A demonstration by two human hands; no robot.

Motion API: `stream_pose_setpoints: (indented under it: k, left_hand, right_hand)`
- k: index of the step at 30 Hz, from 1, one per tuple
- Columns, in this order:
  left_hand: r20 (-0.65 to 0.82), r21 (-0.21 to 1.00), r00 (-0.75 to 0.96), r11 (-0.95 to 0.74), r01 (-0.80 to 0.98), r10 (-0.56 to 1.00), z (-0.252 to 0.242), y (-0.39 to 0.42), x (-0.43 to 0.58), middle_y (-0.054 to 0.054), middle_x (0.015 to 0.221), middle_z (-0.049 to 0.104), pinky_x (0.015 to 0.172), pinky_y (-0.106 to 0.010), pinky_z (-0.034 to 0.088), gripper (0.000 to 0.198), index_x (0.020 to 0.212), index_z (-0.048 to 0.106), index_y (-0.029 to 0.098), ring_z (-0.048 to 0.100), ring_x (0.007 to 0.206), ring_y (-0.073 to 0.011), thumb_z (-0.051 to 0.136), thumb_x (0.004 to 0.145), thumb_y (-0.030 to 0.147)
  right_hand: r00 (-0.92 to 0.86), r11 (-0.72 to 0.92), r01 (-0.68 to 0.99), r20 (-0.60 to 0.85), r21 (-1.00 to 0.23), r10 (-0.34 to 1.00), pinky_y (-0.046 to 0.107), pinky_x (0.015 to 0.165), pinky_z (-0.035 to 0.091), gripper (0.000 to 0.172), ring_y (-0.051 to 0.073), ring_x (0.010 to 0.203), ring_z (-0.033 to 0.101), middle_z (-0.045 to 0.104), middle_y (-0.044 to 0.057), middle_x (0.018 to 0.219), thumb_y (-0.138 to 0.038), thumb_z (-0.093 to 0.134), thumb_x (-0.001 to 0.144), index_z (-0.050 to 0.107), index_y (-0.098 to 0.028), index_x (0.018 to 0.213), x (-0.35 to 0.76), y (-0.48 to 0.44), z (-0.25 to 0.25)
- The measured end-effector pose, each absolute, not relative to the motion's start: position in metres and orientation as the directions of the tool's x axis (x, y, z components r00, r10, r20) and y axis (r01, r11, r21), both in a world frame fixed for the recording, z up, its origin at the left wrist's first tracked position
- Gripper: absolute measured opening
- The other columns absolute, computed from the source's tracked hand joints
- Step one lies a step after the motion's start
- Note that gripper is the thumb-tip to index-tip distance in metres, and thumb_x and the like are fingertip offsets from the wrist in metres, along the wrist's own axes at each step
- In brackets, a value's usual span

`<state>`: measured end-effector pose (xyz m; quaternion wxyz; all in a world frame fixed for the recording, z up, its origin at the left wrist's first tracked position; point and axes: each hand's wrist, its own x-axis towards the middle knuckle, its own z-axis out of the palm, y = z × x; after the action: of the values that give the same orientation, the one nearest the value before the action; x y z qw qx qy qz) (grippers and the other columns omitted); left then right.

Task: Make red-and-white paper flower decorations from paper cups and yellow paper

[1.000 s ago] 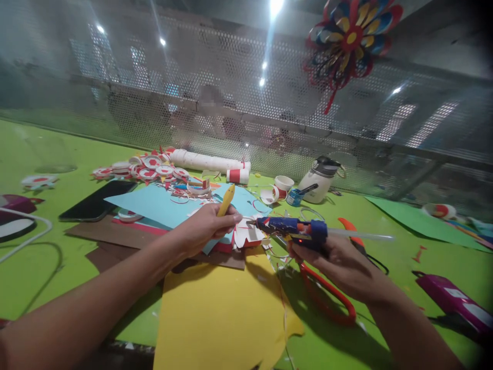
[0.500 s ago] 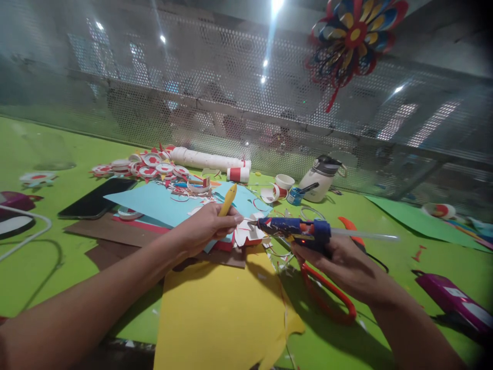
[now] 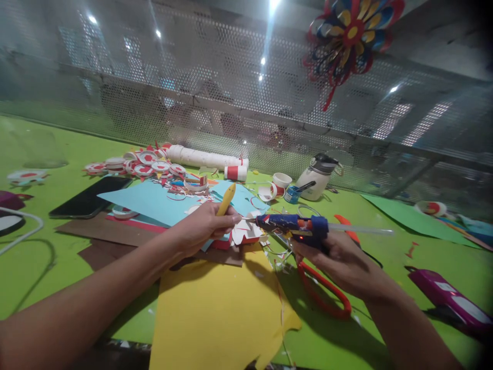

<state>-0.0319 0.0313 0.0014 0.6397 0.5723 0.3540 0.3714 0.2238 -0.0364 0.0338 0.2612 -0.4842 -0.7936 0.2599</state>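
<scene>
A black phone (image 3: 90,198) lies flat on the green table (image 3: 26,288), left of the work. Next comes the left hand (image 3: 206,226), thumb and fingers closed round a yellow piece (image 3: 227,199) that stands up slightly tilted, smooth, tapering to a blunt point and dotted with small dark marks. I can't tell whether the fingertips also pinch something tiny. Near them, above a white paper cutout (image 3: 246,232), is the nozzle of a glue gun (image 3: 292,224): blue, scuffed, orange inside, with a small red light and a clear stick poking out behind. The right hand (image 3: 342,262) grips it, above red-handled scissors (image 3: 325,294).
</scene>
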Motion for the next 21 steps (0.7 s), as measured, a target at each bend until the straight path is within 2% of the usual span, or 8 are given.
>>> stream_pose_setpoints:
  k: [11, 18, 21]
  left_hand:
    - [-0.032, 0.996, 0.455, 0.066, -0.059, 0.89, 0.0028, 0.0311, -0.0317, 0.006, 0.05, 0.037, 0.044, -0.023, 0.012, 0.025, 0.067, 0.05, 0.015, 0.023, 0.044, -0.0041, 0.068, 0.071, 0.032]
    - [-0.035, 0.994, 0.461, 0.077, -0.072, 0.887, 0.003, 0.03, -0.0309, 0.006, 0.052, 0.035, 0.046, -0.024, 0.01, 0.024, 0.067, 0.052, 0.015, 0.023, 0.045, -0.0048, 0.069, 0.071, 0.031]
    - [-0.04, 0.994, 0.463, 0.081, -0.068, 0.885, 0.0031, 0.03, -0.0312, 0.006, 0.051, 0.035, 0.046, -0.025, 0.01, 0.024, 0.068, 0.052, 0.014, 0.023, 0.045, -0.0047, 0.068, 0.071, 0.031]
  right_hand:
    - [-0.409, 0.418, 0.646, 0.173, -0.639, 0.896, 0.025, 0.056, 0.043, 0.029, 0.015, 0.065, 0.051, 0.056, 0.002, 0.07, -0.044, 0.049, 0.088, 0.058, -0.018, 0.078, 0.2255, -0.0422, 0.0373]
    - [-0.371, 0.374, 0.689, 0.141, -0.62, 0.918, 0.027, 0.062, 0.045, 0.025, 0.016, 0.071, 0.055, 0.062, 0.003, 0.079, -0.04, 0.049, 0.089, 0.061, -0.018, 0.09, 0.2232, -0.039, 0.0393]
    - [-0.398, 0.411, 0.663, 0.169, -0.626, 0.902, 0.026, 0.059, 0.044, 0.026, 0.015, 0.068, 0.053, 0.06, 0.002, 0.075, -0.04, 0.049, 0.088, 0.062, -0.017, 0.087, 0.2226, -0.0408, 0.0402]
